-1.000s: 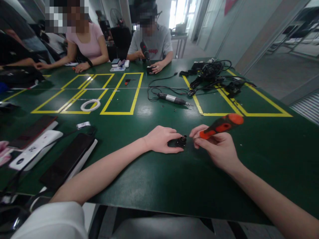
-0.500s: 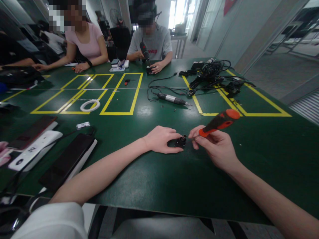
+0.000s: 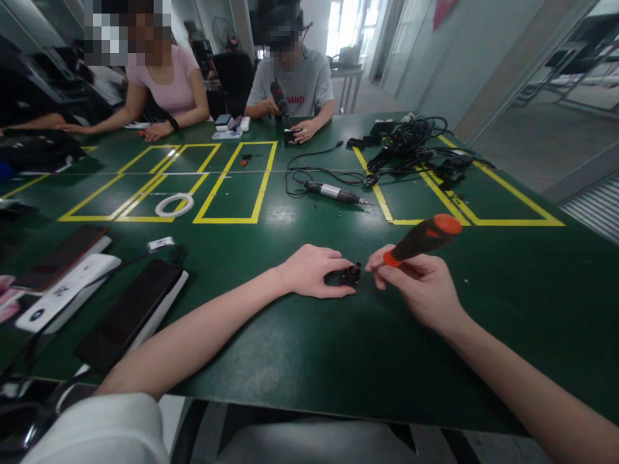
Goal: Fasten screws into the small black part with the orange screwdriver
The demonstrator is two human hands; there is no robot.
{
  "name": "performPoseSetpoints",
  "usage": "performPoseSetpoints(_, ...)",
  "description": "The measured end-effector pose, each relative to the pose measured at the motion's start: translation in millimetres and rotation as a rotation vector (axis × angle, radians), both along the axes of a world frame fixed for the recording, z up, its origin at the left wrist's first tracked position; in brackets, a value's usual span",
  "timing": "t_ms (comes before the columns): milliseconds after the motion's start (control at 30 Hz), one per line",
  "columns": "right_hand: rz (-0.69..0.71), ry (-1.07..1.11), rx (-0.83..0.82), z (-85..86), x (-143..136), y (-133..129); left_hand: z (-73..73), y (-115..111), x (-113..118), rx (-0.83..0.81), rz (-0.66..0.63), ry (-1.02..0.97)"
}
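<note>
My left hand (image 3: 316, 272) rests on the green table with thumb and fingers curled around a small black part (image 3: 350, 275). That part stands on the tabletop, with a narrow round piece rising from its top; its exact kind is too small to make out. Just to the right, my right hand (image 3: 420, 283) is closed on a screwdriver (image 3: 423, 238) with a black and red handle. The handle tilts up and to the right, its red end highest. My fingertips are close beside the black part, and the screwdriver's tip cannot be clearly seen.
Beyond my hands lies an electric screwdriver (image 3: 333, 192) with its cord. A heap of black cables (image 3: 411, 145) is at the back right. A white ring (image 3: 175, 204) and power banks (image 3: 72, 290) are on the left. Across the table, a person in grey (image 3: 309, 84) works with a power tool.
The screwdriver's handle has swung very slightly to the left and down in my right hand. My left hand and the black part stay where they were.
</note>
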State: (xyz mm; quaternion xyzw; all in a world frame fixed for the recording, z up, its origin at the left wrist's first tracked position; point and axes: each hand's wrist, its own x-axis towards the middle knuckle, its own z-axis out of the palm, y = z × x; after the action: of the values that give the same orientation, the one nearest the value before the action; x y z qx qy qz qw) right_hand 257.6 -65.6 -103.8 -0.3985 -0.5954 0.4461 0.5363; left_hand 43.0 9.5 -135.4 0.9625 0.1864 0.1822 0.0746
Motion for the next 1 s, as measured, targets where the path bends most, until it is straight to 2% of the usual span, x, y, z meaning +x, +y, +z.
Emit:
performPoseSetpoints(167,0.044,0.073,-0.021,-2.8,-1.0,-2.0,-0.3,0.3,-0.1,0.007,-0.008,-0.006)
performPoseSetpoints(433,-0.009,-0.025,0.011,2.8,-2.6,-1.5,1.1,-0.1,0.1,0.005,0.005,0.013)
performPoseSetpoints(600,0.038,0.02,-0.017,0.7,-2.6,-1.7,0.7,-0.1,0.2,0.002,0.01,0.022)
performPoseSetpoints(867,0.002,-0.022,0.006,-0.1,-2.6,-1.1,1.9,-0.8,0.6,0.009,0.006,0.017)
performPoseSetpoints(1000,0.034,0.018,-0.009,-1.0,-3.6,-1.4,2.3,-0.7,0.3,0.003,0.014,0.041)
